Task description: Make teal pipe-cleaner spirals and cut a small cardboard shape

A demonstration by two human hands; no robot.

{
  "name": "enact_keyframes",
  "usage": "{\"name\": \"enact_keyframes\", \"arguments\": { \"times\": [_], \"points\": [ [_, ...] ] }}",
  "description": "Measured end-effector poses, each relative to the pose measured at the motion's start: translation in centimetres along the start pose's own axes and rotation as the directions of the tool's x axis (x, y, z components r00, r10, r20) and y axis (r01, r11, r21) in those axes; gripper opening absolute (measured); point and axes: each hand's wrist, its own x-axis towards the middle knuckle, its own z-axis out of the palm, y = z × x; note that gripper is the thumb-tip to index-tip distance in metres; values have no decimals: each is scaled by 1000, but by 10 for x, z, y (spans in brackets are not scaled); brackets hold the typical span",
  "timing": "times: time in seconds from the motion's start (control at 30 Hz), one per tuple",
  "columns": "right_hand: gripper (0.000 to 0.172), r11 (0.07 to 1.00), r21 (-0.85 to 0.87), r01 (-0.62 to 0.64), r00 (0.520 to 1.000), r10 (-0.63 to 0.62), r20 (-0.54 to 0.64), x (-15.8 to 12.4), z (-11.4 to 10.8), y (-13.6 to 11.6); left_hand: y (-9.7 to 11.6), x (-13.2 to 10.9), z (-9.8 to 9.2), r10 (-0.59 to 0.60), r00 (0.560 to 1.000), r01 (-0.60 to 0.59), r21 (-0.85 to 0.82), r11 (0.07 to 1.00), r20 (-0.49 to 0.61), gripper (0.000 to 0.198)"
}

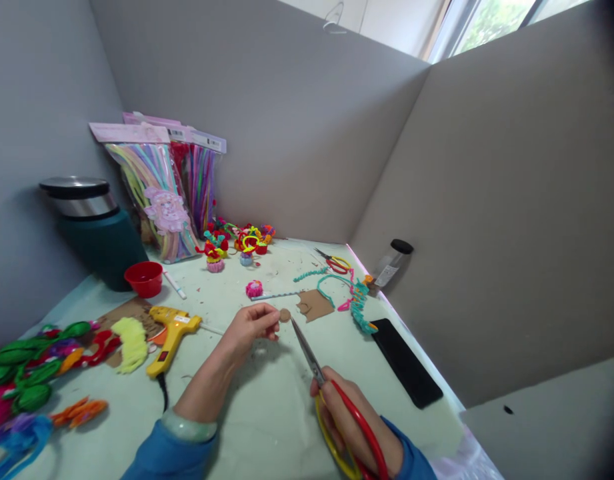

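Observation:
Between the fingertips of my left hand (254, 325) is a small round piece of brown cardboard (285, 315), held above the table. My right hand (351, 417) grips a pair of scissors (309, 353) with red and yellow handles. The blades look closed, and their tips point up at the cardboard disc's lower right edge; whether they touch it I cannot tell. Just beyond lies a larger cardboard scrap (315, 305) with ragged cut edges. A pink pom-pom-like pipe cleaner piece (254, 288) sits behind my left hand.
A yellow glue gun (174, 340) lies left of my left arm, near a red cup (144, 279) and a teal bottle (99, 240). Pipe cleaner packs (157, 200) lean at the back. A black phone (407, 363) and turquoise pipe cleaner coil (359, 308) lie right. Partition walls enclose the table.

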Motion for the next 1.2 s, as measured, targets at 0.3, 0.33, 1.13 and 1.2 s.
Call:
{"name": "enact_keyframes", "arguments": {
  "times": [0.3, 0.33, 1.13, 1.2],
  "points": [
    [44, 1000, 3, 25, 998, -25, 64, -1, 1, 5, -2, 1, 1, 20, 999, -21, 44, 999, 25, 27],
    [44, 1000, -1, 28, 997, -28, 76, -1, 1, 6, -2, 1, 1, 22, 999, -24, 46, 999, 30, 27],
    [39, 998, -63, 20, 998, -16, 67, 0, -5, -4, 5, -3, 4, -3, 997, -5, 96, 995, 83, 24],
    [40, 998, -55, 21, 998, -18, 61, 1, -5, -5, 5, -3, 2, -8, 996, -1, 97, 995, 94, 25]
  ]
}}
